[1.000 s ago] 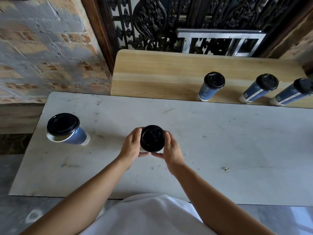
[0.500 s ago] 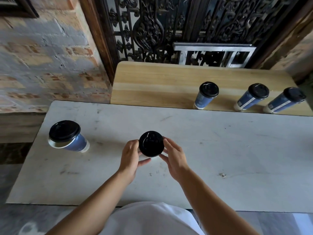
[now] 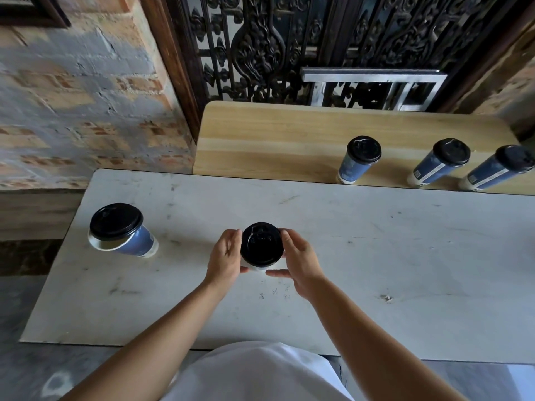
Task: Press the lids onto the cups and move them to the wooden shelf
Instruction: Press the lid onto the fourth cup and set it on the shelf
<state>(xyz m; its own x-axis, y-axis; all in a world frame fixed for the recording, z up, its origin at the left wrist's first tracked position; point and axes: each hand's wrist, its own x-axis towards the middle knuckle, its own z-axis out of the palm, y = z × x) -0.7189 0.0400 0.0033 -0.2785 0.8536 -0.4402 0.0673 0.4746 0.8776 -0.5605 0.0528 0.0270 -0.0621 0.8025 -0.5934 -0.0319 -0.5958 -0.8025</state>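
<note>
Both hands are on the one cup (image 3: 256, 268) at mid-table. The left hand (image 3: 225, 256) is wrapped round its side with the thumb tucked below, and the right hand (image 3: 299, 261) has its fingers curled against the rim of the black lid (image 3: 262, 244). The right thumb reaches towards the cup's base; touching or just short is hard to call from up here. Off to the left stands a second cup (image 3: 136, 243) (its lid sits crooked, white rim showing). Behind the white table (image 3: 390, 256), on the wooden shelf (image 3: 275, 140), three lidded cups (image 3: 440, 162) stand in a row at the right end.
</note>
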